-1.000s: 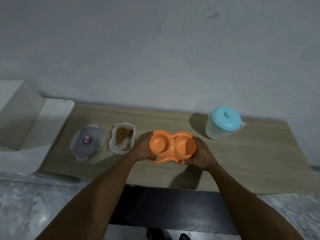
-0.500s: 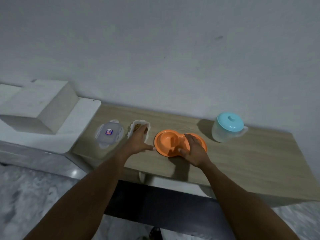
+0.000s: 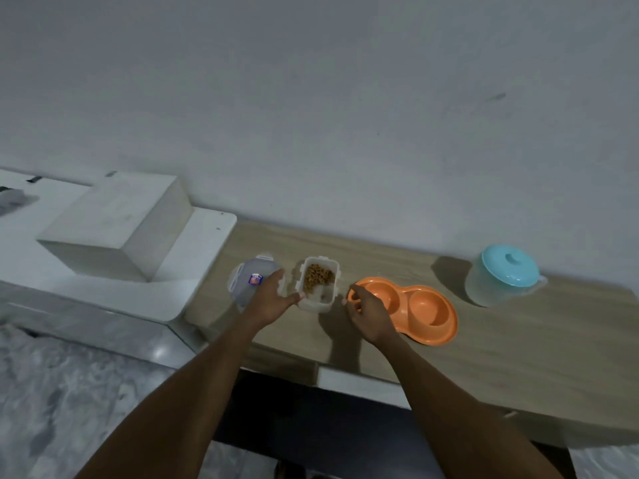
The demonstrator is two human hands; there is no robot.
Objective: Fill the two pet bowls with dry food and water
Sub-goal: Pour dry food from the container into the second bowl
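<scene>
At mid-frame on the pale wood-grain desk (image 3: 501, 344) sits a glossy orange plastic double bowl (image 3: 411, 307), both round wells empty. Left of it stands a translucent rectangular tub (image 3: 318, 283) of brown kibble (image 3: 318, 275). The left hand (image 3: 271, 300) touches the tub's near corner, fingers spread, gripping nothing. The right hand (image 3: 368, 314) hovers loosely curled, empty, over the bowl's left rim. A frosted pitcher (image 3: 501, 276) with a turquoise lid stands right of centre.

The container lid (image 3: 249, 283) carries a small red-and-blue sticker (image 3: 255, 279), its print too blurred to read.
</scene>
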